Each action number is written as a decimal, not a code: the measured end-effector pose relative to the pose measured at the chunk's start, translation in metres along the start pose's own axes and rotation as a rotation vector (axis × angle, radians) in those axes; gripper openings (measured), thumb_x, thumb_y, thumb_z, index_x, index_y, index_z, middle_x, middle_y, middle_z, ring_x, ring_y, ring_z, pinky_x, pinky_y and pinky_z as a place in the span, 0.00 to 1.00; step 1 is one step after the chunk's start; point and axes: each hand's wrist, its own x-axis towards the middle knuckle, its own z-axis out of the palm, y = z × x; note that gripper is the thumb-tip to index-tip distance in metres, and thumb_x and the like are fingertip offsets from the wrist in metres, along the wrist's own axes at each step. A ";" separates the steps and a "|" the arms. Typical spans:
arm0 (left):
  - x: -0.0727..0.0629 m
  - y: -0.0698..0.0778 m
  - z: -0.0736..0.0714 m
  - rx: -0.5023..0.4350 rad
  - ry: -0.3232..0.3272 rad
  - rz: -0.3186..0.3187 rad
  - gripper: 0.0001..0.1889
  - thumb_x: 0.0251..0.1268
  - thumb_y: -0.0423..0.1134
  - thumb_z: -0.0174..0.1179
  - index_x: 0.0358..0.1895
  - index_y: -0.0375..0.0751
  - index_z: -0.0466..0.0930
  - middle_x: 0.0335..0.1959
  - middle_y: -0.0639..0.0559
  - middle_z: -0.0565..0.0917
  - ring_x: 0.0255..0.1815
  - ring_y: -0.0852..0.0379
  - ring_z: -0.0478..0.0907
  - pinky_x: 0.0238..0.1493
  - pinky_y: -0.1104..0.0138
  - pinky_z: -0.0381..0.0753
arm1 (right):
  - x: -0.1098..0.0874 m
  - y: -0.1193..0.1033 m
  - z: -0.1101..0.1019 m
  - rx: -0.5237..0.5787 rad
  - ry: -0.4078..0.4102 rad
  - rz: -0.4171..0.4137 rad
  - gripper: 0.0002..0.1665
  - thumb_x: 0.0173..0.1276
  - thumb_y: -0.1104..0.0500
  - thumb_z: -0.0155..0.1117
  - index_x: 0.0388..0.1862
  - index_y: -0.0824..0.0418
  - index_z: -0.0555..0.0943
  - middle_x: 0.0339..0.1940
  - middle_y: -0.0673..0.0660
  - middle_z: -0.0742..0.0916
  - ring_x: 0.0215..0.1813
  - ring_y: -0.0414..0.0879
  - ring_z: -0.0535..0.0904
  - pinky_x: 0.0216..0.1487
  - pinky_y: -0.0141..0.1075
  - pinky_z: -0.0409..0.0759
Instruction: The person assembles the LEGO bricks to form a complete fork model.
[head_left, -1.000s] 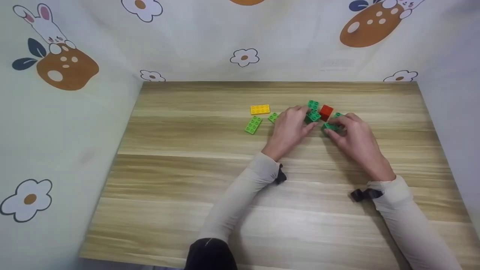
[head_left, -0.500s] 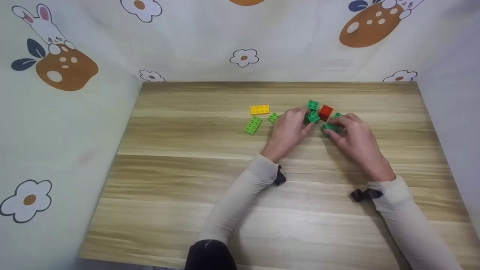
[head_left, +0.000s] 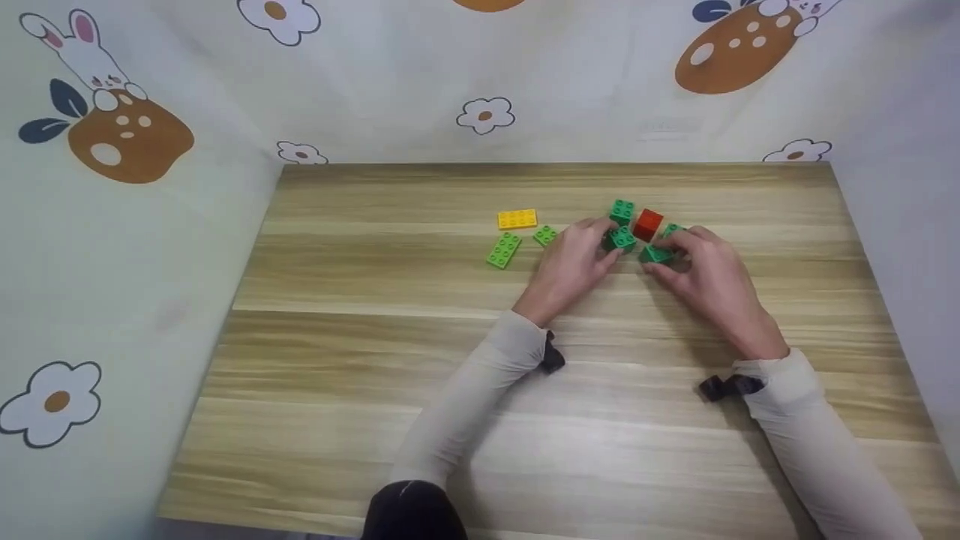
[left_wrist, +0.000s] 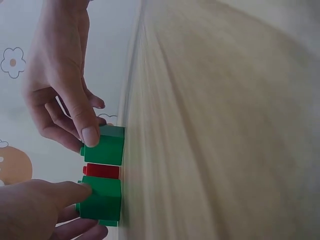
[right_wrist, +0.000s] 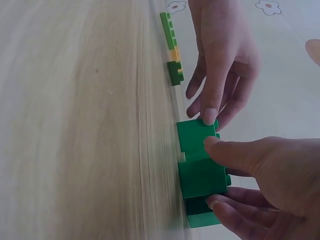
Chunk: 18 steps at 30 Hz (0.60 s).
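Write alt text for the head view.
A person's left hand and right hand each hold a green toy brick on a wood-grain table, with a red brick just beyond. A yellow brick and two lighter green bricks lie to the left.

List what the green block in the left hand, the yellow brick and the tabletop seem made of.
Green block: probably hard plastic, smooth and low-sheen, from its even color and crisp edges. Yellow brick: likely similar plastic, with a regular studded top. Tabletop: wood or wood-look laminate, streaked with grain and reflecting light softly; which is unclear.
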 end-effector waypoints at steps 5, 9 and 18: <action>-0.004 -0.008 -0.003 -0.089 -0.007 0.030 0.23 0.76 0.45 0.71 0.69 0.47 0.82 0.64 0.51 0.88 0.59 0.60 0.85 0.62 0.70 0.86 | 0.001 -0.002 0.002 -0.010 -0.005 -0.012 0.19 0.65 0.57 0.84 0.51 0.63 0.89 0.45 0.65 0.89 0.43 0.58 0.87 0.46 0.57 0.89; -0.007 -0.013 -0.004 -0.145 -0.017 0.046 0.23 0.75 0.44 0.71 0.69 0.47 0.82 0.63 0.51 0.89 0.57 0.61 0.85 0.61 0.72 0.85 | 0.001 -0.002 0.004 -0.008 0.005 -0.020 0.18 0.66 0.57 0.83 0.52 0.61 0.89 0.48 0.65 0.89 0.45 0.58 0.87 0.47 0.57 0.89; -0.018 -0.023 -0.012 -0.201 -0.005 0.097 0.21 0.74 0.42 0.71 0.67 0.46 0.84 0.66 0.51 0.88 0.66 0.57 0.85 0.72 0.70 0.80 | -0.001 -0.005 0.007 0.011 0.030 -0.028 0.18 0.68 0.58 0.81 0.54 0.58 0.89 0.50 0.63 0.88 0.45 0.55 0.84 0.45 0.51 0.85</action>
